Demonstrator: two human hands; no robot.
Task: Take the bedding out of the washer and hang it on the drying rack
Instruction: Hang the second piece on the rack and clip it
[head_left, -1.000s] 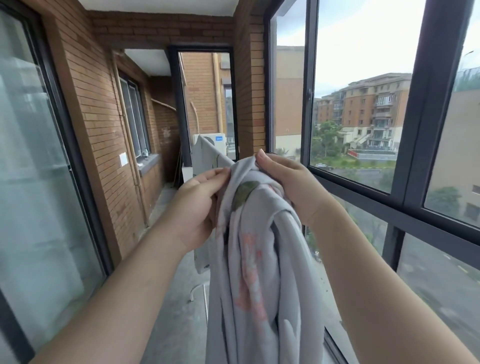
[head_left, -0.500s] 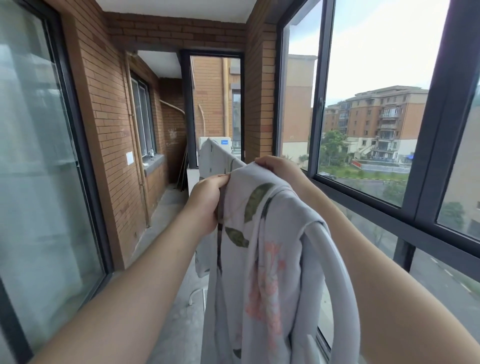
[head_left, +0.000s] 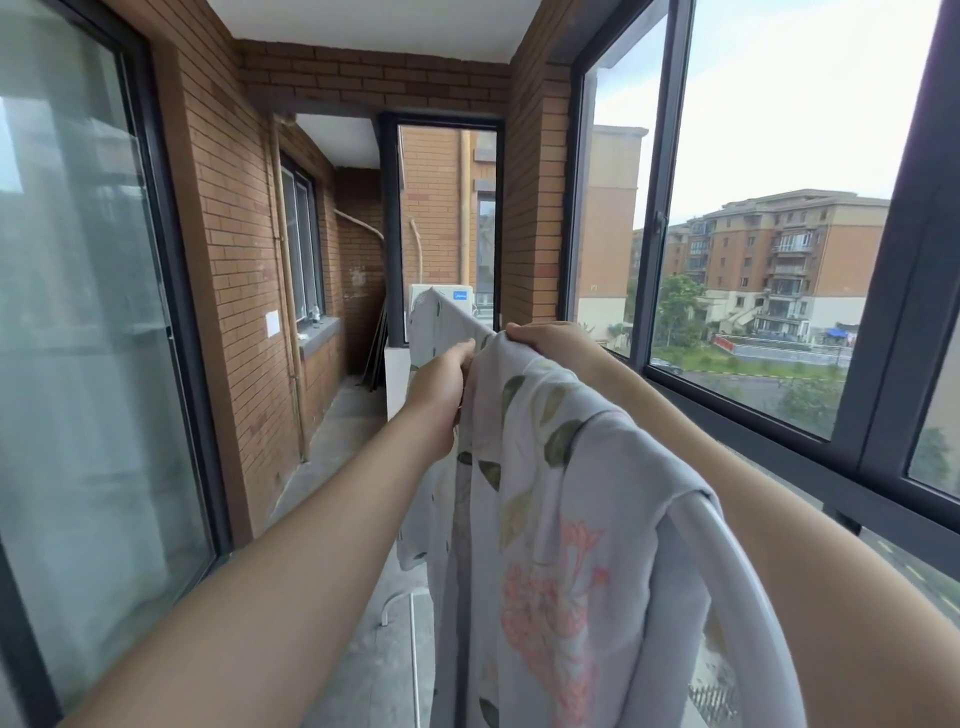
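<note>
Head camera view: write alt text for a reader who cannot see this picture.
A person's left hand and right hand hold the top fold of pale floral bedding draped over a drying rack on a narrow balcony with a brick wall. Tall windows on the right show apartment blocks.

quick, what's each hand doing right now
Left hand: grips the floral sheet.
Right hand: grips the top of the same sheet.
</note>
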